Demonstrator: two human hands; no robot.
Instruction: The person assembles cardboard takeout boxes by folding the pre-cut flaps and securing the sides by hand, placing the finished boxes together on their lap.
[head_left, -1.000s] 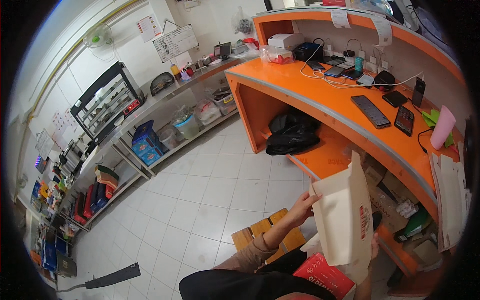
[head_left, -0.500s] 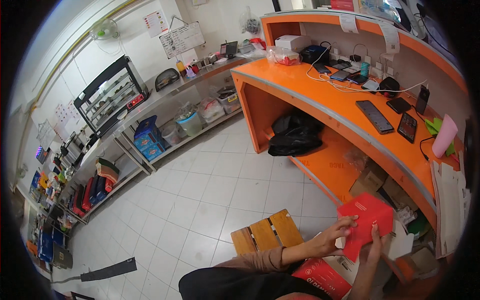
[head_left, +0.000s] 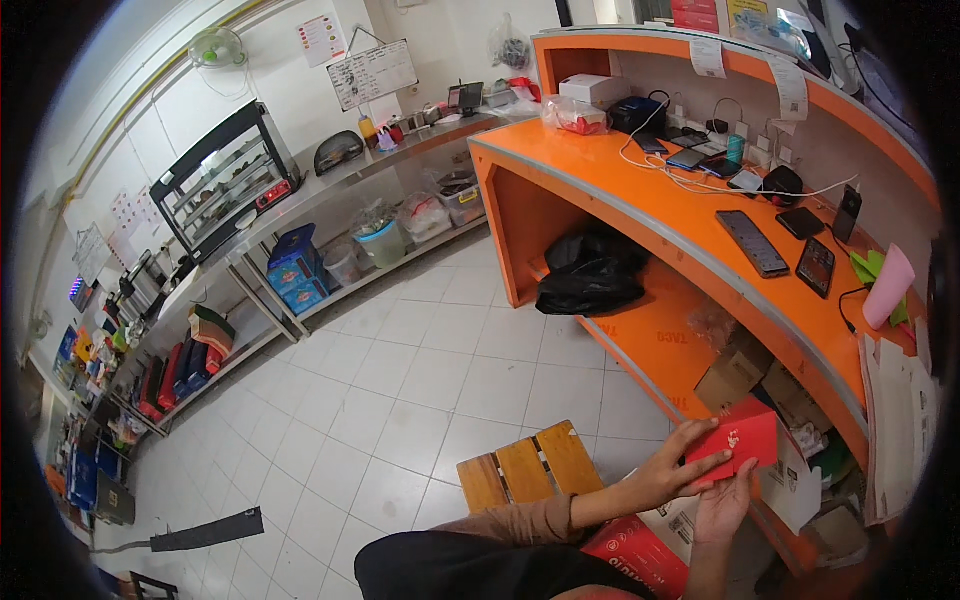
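Note:
Low at the right, I hold a small red cardboard carton (head_left: 748,432) between both hands. It looks partly folded, with a crease and a small white print on its face. My left hand (head_left: 685,462) reaches in from the left, its fingers closed over the near left side of the carton. My right hand (head_left: 724,505) comes up from below and grips the lower edge, thumb against the card. Under my forearms lie more red and white flat cartons (head_left: 640,555), partly hidden by the arms.
A slatted wooden stool (head_left: 528,468) stands left of my hands. The curved orange counter (head_left: 620,180) on the right carries phones (head_left: 752,243), cables and a pink holder (head_left: 888,288). A black bag (head_left: 590,275) and cardboard boxes (head_left: 735,375) sit on its lower shelf.
The red carton has gone from a spread, many-sided sheet to a smaller folded shape. My left hand has shifted over its face, and my right hand has moved slightly down and left.

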